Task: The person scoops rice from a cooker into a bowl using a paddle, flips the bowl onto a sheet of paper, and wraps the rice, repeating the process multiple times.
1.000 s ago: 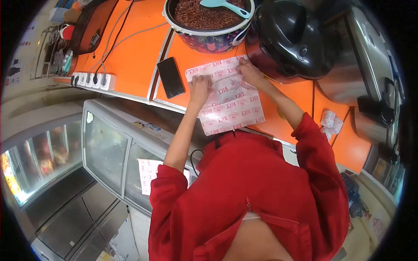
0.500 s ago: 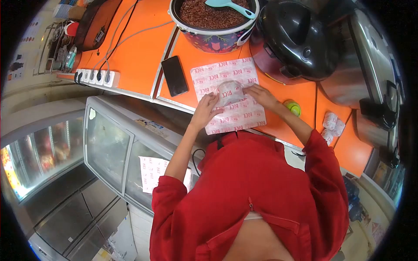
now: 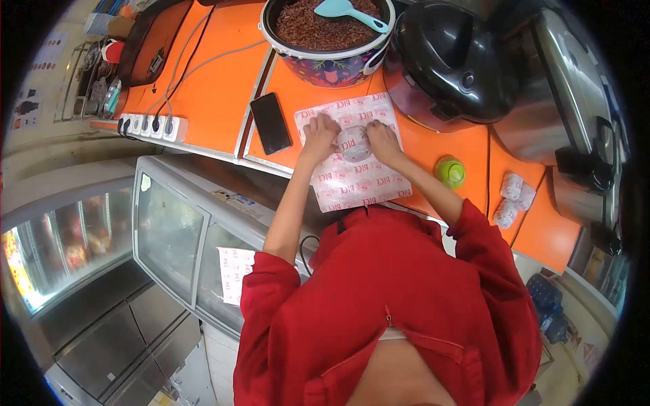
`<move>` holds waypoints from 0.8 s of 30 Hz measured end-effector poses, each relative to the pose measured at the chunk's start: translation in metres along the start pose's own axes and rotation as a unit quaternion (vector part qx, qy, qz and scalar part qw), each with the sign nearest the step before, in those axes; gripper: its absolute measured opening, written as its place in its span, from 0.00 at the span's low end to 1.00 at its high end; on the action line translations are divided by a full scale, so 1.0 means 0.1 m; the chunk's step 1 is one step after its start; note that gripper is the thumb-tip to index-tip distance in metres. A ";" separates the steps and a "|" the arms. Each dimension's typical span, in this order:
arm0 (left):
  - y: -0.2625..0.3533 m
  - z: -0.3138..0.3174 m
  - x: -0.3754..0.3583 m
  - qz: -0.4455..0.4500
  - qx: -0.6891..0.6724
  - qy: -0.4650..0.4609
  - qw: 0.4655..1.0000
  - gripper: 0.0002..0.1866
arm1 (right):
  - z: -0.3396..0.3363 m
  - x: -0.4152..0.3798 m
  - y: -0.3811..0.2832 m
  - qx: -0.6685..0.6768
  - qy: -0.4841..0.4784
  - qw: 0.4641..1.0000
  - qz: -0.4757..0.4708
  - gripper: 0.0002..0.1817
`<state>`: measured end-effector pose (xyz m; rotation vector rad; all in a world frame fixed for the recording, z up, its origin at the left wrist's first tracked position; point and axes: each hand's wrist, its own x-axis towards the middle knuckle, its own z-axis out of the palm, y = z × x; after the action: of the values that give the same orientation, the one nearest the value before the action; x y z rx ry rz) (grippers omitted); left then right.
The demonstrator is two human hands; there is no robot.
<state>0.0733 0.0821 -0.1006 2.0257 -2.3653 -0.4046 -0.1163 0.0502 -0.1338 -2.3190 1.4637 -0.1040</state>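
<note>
Printed wrapping paper (image 3: 355,193), white with red "RICE" lettering, lies on the orange counter. On it sits a rounded paper-wrapped bundle (image 3: 353,145) of the same print; what is inside is hidden. My left hand (image 3: 319,139) is at the bundle's left side, fingers curled in on its paper. My right hand (image 3: 386,142) is at the right side, fingers bent and pressed on the paper there. To the right stand a green-lidded container (image 3: 449,172) and several small wrapped bundles (image 3: 505,212) grouped together.
A pot of dark reddish-brown rice (image 3: 332,71) with a light blue paddle (image 3: 352,13) stands behind the paper. Beside it are a black-lidded cooker (image 3: 460,61) and a steel cooker (image 3: 548,101). A phone (image 3: 271,123) and power strip (image 3: 154,127) lie leftward, above a glass-topped freezer (image 3: 169,216).
The loose, flat-looking fold has become a rounder, tighter bundle. Both hands have moved up the sheet slightly, and their fingers have gone from extended to curled.
</note>
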 end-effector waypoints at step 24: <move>2.02 -0.50 0.19 0.427 -0.309 -0.166 0.834 0.55 | -0.67 -2.26 0.66 0.856 -0.040 0.513 0.042 0.34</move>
<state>-0.1175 0.0815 -0.0155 0.5665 -2.5096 -1.2983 -0.2927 0.2052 -0.0637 -0.4988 0.5579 -0.9012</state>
